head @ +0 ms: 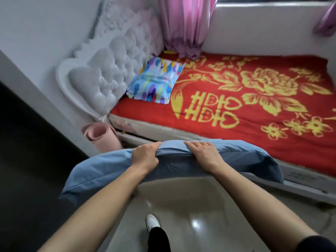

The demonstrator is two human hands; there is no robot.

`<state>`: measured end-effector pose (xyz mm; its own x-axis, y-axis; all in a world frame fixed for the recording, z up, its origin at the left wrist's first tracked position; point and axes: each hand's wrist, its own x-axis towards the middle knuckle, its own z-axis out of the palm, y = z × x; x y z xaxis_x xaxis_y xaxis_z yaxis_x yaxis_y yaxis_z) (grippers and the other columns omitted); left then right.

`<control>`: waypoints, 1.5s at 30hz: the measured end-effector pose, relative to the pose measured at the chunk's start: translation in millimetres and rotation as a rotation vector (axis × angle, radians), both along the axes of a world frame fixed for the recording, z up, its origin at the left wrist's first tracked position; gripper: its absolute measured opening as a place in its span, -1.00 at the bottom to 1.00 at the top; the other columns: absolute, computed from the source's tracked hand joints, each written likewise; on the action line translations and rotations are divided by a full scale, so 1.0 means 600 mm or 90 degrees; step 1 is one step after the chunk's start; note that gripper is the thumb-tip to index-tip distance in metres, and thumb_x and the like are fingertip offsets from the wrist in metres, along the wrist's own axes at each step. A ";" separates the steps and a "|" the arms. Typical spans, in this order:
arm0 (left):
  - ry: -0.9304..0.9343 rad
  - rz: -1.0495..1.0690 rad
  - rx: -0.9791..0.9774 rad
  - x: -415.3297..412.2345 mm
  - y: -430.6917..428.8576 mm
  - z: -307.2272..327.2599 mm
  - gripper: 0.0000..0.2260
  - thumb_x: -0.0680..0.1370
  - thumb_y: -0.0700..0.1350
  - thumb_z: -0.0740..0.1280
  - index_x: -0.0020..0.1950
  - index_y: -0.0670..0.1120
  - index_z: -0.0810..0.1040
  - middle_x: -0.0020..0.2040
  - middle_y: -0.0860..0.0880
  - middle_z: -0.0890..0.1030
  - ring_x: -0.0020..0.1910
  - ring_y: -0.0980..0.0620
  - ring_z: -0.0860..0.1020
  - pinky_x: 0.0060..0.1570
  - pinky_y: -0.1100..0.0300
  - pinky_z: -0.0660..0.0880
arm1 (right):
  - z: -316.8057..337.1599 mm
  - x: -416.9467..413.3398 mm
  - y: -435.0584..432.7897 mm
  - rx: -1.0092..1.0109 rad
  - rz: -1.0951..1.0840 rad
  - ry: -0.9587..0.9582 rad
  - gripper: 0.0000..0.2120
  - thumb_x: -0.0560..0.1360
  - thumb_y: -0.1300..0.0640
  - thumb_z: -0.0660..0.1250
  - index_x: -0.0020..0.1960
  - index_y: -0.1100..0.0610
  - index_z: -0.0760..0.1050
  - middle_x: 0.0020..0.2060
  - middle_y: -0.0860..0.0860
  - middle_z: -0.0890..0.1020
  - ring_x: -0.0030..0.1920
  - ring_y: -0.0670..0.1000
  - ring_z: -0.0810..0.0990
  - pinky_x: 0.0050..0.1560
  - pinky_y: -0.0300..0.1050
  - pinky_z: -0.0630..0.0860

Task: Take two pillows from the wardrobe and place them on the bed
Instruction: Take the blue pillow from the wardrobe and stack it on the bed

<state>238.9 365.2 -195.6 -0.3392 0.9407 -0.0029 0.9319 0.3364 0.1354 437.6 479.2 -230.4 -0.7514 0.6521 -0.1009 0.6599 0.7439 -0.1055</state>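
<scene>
I hold a plain blue pillow (236,157) out in front of me, above the floor and just short of the bed's near edge. My left hand (145,155) grips its top edge, fingers curled into the fabric. My right hand (203,153) clasps the same edge a little to the right. The bed (227,131) carries a red blanket with yellow flowers. A multicoloured pillow (156,80) lies on it at the head end, against the white tufted headboard (109,70).
A rolled pink mat (101,135) stands on the floor between the headboard and a dark surface at the left. Pink curtains (185,26) hang at the bed's far corner under a window ledge. My foot in a white shoe (152,221) is on the glossy floor.
</scene>
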 end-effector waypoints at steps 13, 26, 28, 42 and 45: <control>-0.042 -0.052 0.105 -0.260 0.286 0.088 -0.58 0.39 -0.11 0.31 0.23 0.17 0.52 -0.02 -0.02 0.69 -0.02 -0.17 0.63 -0.09 0.04 0.51 | 0.155 -0.242 0.295 0.133 -0.018 -0.033 -0.51 0.57 0.13 0.11 0.47 -0.14 0.25 0.37 -0.09 0.48 0.32 0.09 0.45 0.28 0.02 0.32; -0.053 -0.041 0.155 -0.431 0.583 0.071 -0.56 0.38 -0.19 0.30 0.23 0.09 0.56 0.01 -0.05 0.70 -0.04 -0.20 0.64 -0.12 0.04 0.53 | 0.112 -0.424 0.590 0.163 -0.028 0.033 -0.52 0.53 0.12 0.08 0.44 -0.05 0.35 0.32 -0.06 0.53 0.30 0.10 0.47 0.29 0.05 0.35; -0.040 -0.027 0.126 -0.460 0.643 0.066 -0.58 0.36 -0.19 0.27 0.20 0.09 0.54 0.01 -0.05 0.70 -0.03 -0.20 0.63 -0.12 0.04 0.55 | 0.094 -0.456 0.655 0.157 -0.029 0.062 -0.53 0.53 0.12 0.08 0.42 -0.06 0.38 0.31 -0.05 0.54 0.30 0.11 0.48 0.32 0.06 0.33; -0.073 0.111 0.124 -0.655 0.968 0.083 -0.49 0.38 -0.21 0.31 0.31 0.10 0.54 0.03 -0.13 0.68 0.07 -0.23 0.59 -0.01 0.01 0.53 | 0.056 -0.685 0.977 0.153 -0.086 0.202 -0.46 0.51 0.15 0.22 0.48 0.05 0.27 0.47 0.19 0.32 0.50 0.23 0.23 0.48 0.24 0.13; -0.120 0.133 0.147 -0.716 1.024 0.077 -0.53 0.39 -0.23 0.32 0.29 0.05 0.57 0.02 -0.14 0.68 0.07 -0.22 0.59 -0.02 0.02 0.53 | 0.036 -0.736 1.005 0.134 -0.190 0.267 -0.26 0.47 0.05 0.32 0.57 0.12 0.08 0.55 0.26 0.10 0.55 0.26 0.03 0.52 0.24 0.05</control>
<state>-190.9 979.4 -149.3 -0.5374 0.8346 0.1209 0.7980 0.4569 0.3930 -4.0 1082.1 -209.0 -0.4794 0.8163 0.3222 0.7784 0.5651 -0.2734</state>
